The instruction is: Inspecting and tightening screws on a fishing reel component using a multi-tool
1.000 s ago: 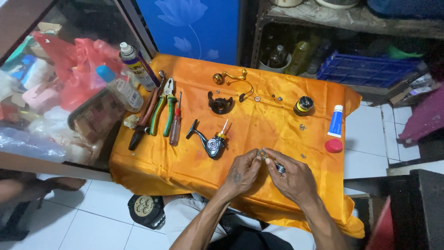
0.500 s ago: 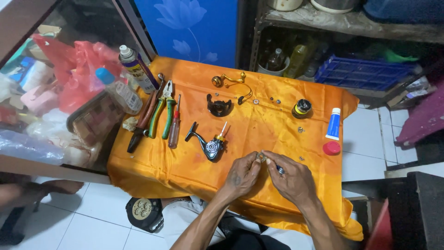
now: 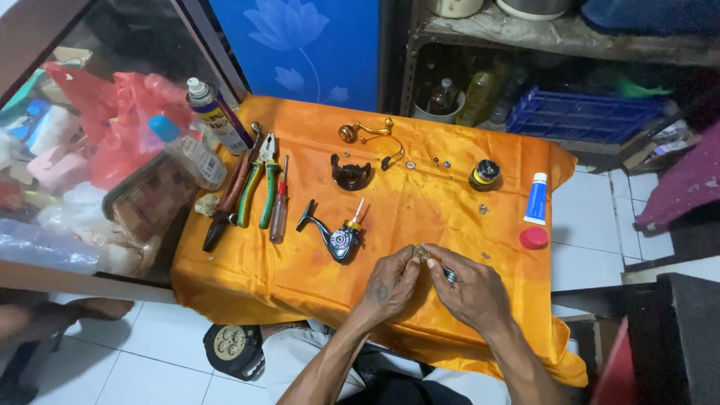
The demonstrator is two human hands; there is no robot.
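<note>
Left hand: we see our left hand (image 3: 390,281) at the near edge of the table, fingers curled in and pinching a small metal part (image 3: 421,253) at the fingertips.
Right hand: our right hand (image 3: 471,289) meets the left one at that same part, fingers bent and pressed on it from the other side; a thin dark tool (image 3: 448,274) shows through its fingers.
Small metal part: it sits between the two sets of fingertips, just above the orange cloth (image 3: 300,277); we cannot tell its exact shape.
Reel body: a dark fishing reel body (image 3: 335,236) lies on the cloth just left of our hands.
Other reel pieces: a black rotor (image 3: 350,175), a gold handle (image 3: 365,130) and a black and yellow spool (image 3: 484,174) lie farther back, apart from one another.
Tools: green-handled pliers (image 3: 259,184) and a red screwdriver (image 3: 279,206) lie side by side at the left.
Tube and cap: a white and blue tube (image 3: 536,199) lies at the right, a red cap (image 3: 533,238) just below it.
Spray can: it leans (image 3: 217,116) at the back left corner.
</note>
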